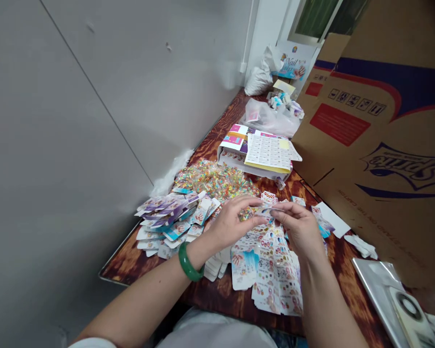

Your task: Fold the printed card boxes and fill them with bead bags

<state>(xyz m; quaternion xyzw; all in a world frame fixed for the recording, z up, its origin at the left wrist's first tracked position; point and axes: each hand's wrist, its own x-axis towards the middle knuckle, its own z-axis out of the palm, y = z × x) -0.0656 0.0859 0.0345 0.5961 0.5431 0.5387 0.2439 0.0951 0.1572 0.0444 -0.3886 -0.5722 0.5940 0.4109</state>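
Observation:
My left hand [232,220], with a green bangle [188,263] on its wrist, and my right hand [300,226] meet above the table and both pinch a small printed nail-sticker card [265,210] held flat between the fingertips. Under the hands lies a spread of nail-sticker sheets [275,270] and white-and-blue backing cards [243,266]. To the left is a heap of packed cards [174,217]. Beyond the hands sits a pile of small colourful pieces in clear wrap [217,181].
The wooden table [137,263] runs along a grey wall on the left. A large Sprite carton [384,145] stands on the right. An open box of printed sheets [264,154], plastic bags [271,118] and a white sack [259,77] lie farther back.

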